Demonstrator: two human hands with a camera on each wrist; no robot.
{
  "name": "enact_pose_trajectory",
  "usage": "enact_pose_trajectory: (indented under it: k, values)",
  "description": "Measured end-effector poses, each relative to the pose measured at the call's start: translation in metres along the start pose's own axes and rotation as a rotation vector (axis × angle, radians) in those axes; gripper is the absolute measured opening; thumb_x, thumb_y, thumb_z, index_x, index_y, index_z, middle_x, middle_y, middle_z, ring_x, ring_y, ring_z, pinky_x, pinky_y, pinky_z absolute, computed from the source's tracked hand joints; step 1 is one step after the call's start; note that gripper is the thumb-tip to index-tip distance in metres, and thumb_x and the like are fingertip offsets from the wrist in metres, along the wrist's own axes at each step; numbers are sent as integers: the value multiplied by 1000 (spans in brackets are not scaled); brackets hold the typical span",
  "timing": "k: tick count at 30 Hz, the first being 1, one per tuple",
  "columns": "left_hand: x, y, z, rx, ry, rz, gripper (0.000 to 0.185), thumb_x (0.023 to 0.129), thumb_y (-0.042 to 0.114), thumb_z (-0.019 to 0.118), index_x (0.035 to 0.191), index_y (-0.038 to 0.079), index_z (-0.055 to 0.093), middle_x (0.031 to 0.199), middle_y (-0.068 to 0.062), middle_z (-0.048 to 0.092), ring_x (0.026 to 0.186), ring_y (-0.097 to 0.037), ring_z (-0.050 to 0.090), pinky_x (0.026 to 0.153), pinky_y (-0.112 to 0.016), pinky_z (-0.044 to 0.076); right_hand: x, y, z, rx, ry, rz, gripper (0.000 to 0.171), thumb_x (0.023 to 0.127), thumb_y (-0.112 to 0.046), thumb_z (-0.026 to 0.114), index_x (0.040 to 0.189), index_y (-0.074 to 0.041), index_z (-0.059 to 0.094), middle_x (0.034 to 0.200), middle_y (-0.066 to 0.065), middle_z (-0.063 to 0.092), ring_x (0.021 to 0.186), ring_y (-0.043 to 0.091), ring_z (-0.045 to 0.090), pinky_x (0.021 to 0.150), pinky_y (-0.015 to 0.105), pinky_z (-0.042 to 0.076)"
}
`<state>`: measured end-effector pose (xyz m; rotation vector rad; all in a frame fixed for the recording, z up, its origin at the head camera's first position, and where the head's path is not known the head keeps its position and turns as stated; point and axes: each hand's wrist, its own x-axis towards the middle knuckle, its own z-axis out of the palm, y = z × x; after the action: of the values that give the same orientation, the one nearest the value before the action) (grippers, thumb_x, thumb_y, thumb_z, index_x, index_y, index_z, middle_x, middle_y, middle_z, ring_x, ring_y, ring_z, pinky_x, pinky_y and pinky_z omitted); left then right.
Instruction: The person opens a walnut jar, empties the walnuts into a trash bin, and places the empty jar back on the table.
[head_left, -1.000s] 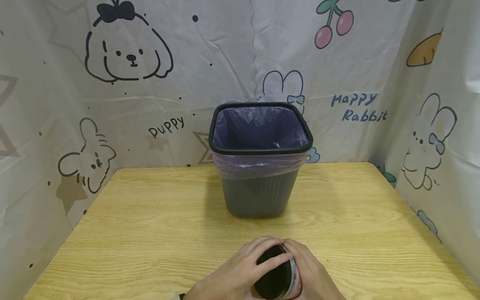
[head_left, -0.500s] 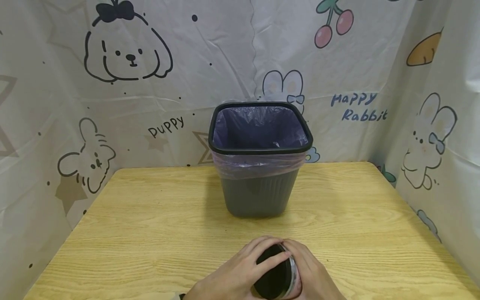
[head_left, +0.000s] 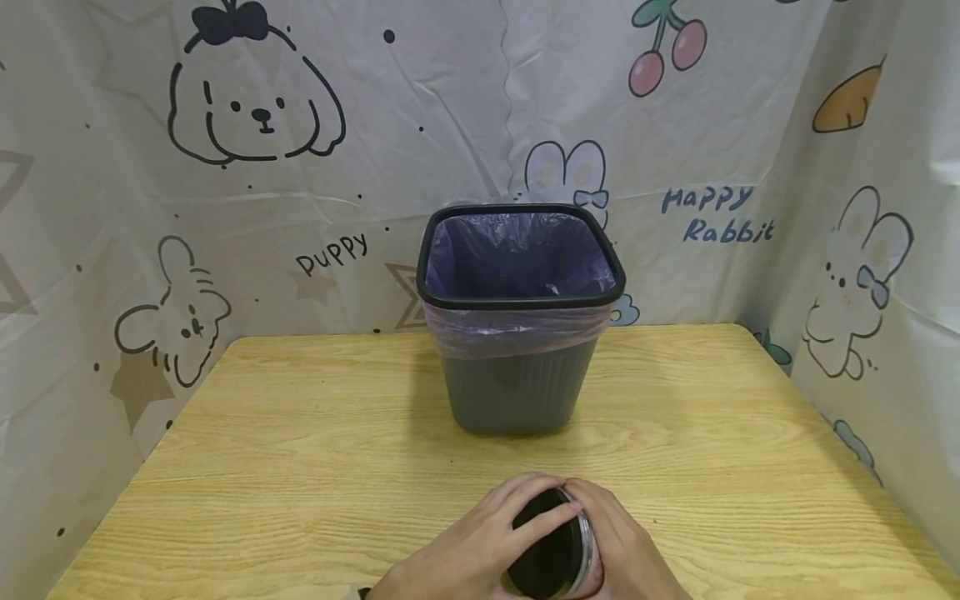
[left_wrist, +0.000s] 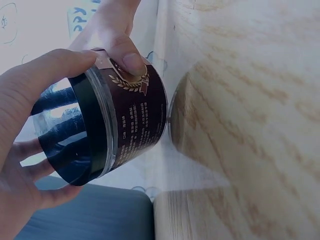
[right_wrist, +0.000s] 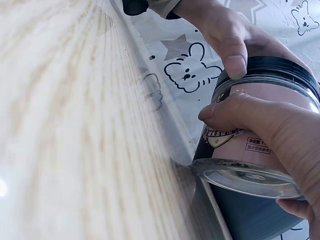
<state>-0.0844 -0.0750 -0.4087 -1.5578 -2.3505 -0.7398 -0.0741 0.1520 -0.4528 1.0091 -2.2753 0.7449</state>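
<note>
Nothing has moved since a second ago: both hands stay clamped on the jar [head_left: 551, 550] at the near edge of the table [head_left: 300, 433].

I see my left hand [head_left: 480, 546] with its grip wrapped round the black lid [left_wrist: 75, 145], fingers curled over the rim, while my right hand [head_left: 626, 550] grasps the clear labelled body [right_wrist: 250, 145], thumb pressed on the label. The lid looks seated on the jar, so I judge the opening not yet done. The lined bin [head_left: 521, 317] stands well apart behind, and I see nothing inside its purple bag [head_left: 517, 254].
</note>
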Motion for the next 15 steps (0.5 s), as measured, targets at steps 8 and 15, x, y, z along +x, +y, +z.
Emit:
enact_pose_trajectory:
  k: [8,15]
  values:
    - [0,0,-1,58,-1,46,102,74,55,77,153,15,26,152,-8,26,138,-20,31,107,-38,36,0,1,1,0,22,-10,109,60,-67,80,137,2,46,129,12,54,113,25,56,102,16,36]
    - [1,-1,-2,61,7,52,98,77,53,75,153,14,27,151,-8,28,137,-20,32,108,-38,36,0,2,1,-1,19,-6,108,62,-67,79,138,1,46,129,11,54,113,24,55,101,17,38]
